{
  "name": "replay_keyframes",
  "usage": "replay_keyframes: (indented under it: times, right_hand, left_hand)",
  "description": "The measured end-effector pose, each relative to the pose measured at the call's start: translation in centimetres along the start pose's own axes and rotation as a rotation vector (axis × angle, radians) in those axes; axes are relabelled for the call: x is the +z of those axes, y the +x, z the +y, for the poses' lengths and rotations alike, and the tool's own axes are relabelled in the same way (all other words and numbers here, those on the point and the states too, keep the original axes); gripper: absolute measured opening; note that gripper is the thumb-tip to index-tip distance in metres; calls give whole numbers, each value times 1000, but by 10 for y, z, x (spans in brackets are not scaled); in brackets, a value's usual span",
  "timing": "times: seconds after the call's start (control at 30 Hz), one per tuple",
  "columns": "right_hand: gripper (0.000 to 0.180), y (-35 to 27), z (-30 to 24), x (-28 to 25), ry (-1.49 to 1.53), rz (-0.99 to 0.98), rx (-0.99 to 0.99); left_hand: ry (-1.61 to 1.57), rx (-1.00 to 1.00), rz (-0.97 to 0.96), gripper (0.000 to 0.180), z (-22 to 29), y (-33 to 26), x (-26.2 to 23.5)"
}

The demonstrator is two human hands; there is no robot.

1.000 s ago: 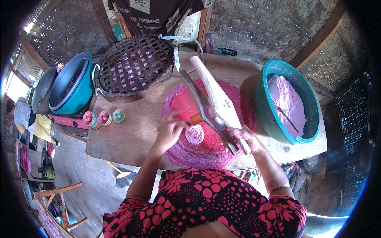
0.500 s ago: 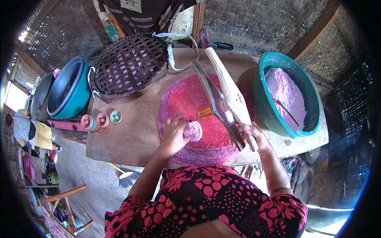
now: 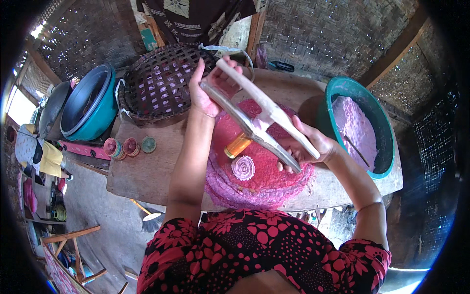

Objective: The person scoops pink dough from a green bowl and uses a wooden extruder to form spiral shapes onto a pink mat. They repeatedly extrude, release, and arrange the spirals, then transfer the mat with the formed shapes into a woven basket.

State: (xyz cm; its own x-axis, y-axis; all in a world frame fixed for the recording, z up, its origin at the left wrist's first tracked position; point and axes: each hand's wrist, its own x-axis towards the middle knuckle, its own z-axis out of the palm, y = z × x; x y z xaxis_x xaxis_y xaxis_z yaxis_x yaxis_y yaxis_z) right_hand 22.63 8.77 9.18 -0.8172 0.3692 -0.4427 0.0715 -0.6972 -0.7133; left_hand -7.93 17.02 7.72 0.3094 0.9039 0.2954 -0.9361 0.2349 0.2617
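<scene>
Head cam: 1 wooden press (image 3: 268, 107) w/ 2 bars & 1 orange tube (image 3: 238, 145), held over 1 red mat (image 3: 220, 186) – 1 pink swirl (image 3: 243, 168) on it. Press runs long from top L to bottom R; tube points bottom L. R hand (image 3: 308, 143) grips near end – L hand (image 3: 209, 88) wide at far end.

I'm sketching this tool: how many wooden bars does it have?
2: a darker bar on the left, a paler bar on the right, both gripped by the right hand.

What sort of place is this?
Perhaps a small home workshop for making food. It has woven walls, a green basin of pink dough-like stuff and a two-handled wooden tool.
</scene>
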Motion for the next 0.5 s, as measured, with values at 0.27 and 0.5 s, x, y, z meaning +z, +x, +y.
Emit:
replay_keyframes:
  times: [0.27, 0.5]
  right_hand:
    - [83, 67, -11, -9, -532, 254, 176]
    - [79, 63, -24, -4, -557, 302, 278]
  left_hand:
    - [-274, 268, -153, 49, -6, -17, -134]
    - [-56, 372, -75, 38, 6, -17, -113]
